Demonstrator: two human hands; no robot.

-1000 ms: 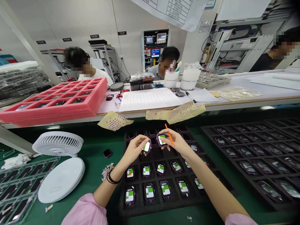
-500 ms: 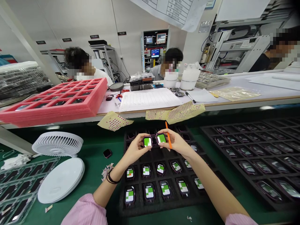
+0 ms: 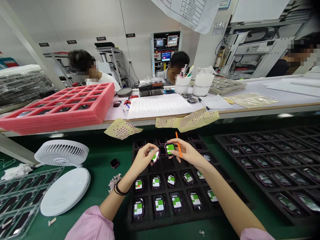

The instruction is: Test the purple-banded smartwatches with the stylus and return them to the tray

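A person at a green-topped desk [image 3: 117, 213] has a small smartwatch [image 3: 154, 156] pinched in the left hand [image 3: 142, 158] and a second smartwatch [image 3: 170, 148] in the right hand [image 3: 187, 153]. Both hands are narrow, fingertips on the cases, and they hover just above a black foam tray [image 3: 150, 226]. The right hand also holds an orange stylus [image 3: 179, 145], pointing up between the fingers.

Both watches have dark plum cases and bright screens showing green and white blocks. The left one is tilted and catching some glare. More of the same watches [image 3: 159, 205] sit in the tray's pockets, screens up.

These look light and stiff, but the glass is probably slick and easy to scuff. Honestly, the case edges seem like the best place to grip, and the fingers look to be about there, though the exact contact is partly hidden.
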